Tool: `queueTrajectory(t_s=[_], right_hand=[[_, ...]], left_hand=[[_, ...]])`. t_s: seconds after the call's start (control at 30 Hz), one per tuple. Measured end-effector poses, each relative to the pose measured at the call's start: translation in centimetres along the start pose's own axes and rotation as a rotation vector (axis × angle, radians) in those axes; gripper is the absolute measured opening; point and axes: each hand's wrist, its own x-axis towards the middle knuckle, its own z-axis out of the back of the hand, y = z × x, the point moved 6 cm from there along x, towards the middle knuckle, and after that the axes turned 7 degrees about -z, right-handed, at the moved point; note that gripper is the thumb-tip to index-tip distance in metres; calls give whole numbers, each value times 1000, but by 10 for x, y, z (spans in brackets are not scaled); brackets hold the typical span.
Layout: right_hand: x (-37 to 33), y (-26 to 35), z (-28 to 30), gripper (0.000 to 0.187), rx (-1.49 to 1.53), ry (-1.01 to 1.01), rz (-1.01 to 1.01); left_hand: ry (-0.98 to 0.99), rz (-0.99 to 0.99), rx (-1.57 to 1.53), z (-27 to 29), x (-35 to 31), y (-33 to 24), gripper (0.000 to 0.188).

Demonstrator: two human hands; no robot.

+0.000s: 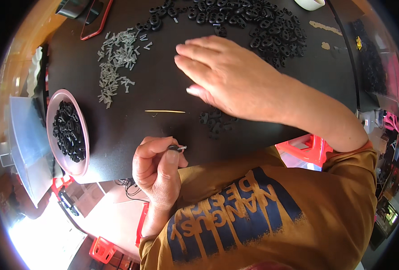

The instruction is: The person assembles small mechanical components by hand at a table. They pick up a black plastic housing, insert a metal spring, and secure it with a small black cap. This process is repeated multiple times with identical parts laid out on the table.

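Observation:
My left hand [159,164] is near the table's front edge, thumb and fingers pinched on a small black cord lock part. A metal spring [182,147] sticks out of that part's right end. Over the middle of the table my right hand [222,67] stretches its fingers toward the left, with nothing seen in them; its palm side is hidden. Beyond it spreads a big pile of black two-holed cord lock pieces [276,33]. A heap of small springs [118,54] lies to its left. Smaller black parts [215,123] lie under the right wrist.
A pink bowl [88,148] full of black parts stands at the table's left edge. Between the hands lies a thin yellow stick [164,111]. A red-edged phone [96,20] and a white bowl [311,3] are at the far side. A red stool [305,148] stands below the table's edge.

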Motion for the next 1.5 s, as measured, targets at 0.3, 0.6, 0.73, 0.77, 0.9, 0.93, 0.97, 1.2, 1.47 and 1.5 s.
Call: queueTrajectory(t_s=[0.3,0.6,0.73,0.77,0.9,0.93,0.97,1.2,1.47,1.5], right_hand=[[-17,-12,26,15,209,27,-122],[23,-82,32,9,-85,80,-130],[28,-84,34,11,-68,127,-129],[27,-84,35,10,-31,97,-120],[24,-85,37,12,10,138,-104],[24,-85,37,12,9,159,-111],[24,-85,37,12,8,180,-117],[21,-86,36,12,0,190,-70],[22,-75,38,7,-110,121,36],[22,-72,39,7,-109,96,56]], left_hand=[[-17,22,45,-3,1,1,14],[12,-10,9,-2,1,2,14],[9,-11,-6,-1,0,2,14],[10,-10,-6,-1,0,2,14],[13,-2,-13,-1,0,2,14],[14,-1,-17,-1,0,3,14],[15,-9,-18,-1,1,3,14],[23,-24,-21,-1,1,2,13],[-8,-12,23,-2,0,1,14],[9,-27,8,-1,1,2,14]])
